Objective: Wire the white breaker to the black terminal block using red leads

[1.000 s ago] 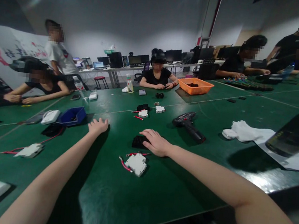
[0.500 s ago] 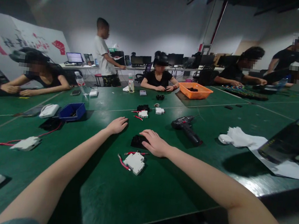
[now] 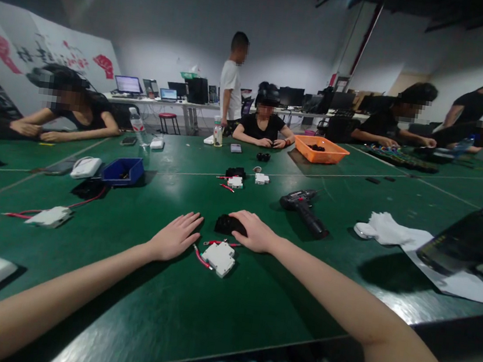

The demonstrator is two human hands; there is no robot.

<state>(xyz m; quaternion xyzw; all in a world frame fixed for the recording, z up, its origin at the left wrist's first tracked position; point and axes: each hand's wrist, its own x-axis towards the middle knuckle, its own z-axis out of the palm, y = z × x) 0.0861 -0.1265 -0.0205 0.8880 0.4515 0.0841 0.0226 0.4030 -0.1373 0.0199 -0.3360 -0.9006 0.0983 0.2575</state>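
My left hand [image 3: 175,236] lies flat on the green table [image 3: 288,304], fingers stretched out and nothing in it. My right hand [image 3: 256,232] is curled over a small black block-shaped part [image 3: 226,224], the fingers lying along its far side and the thumb on the near side. Just in front of this part lies a white circuit breaker [image 3: 219,258] with two short red wires, between my hands and slightly nearer to me. The exact kind of the black part cannot be made out.
A cordless drill [image 3: 305,212] lies to the right, near white paper [image 3: 453,283] and a tilted dark device [image 3: 467,238]. To the left are a blue bin [image 3: 122,173] and another wired breaker [image 3: 50,216]. Further off stand an orange basket [image 3: 320,154] and seated co-workers.
My left hand has come back toward me, beside the breaker. My right hand stays at the black part, now more curled over it. The standing person has moved right.
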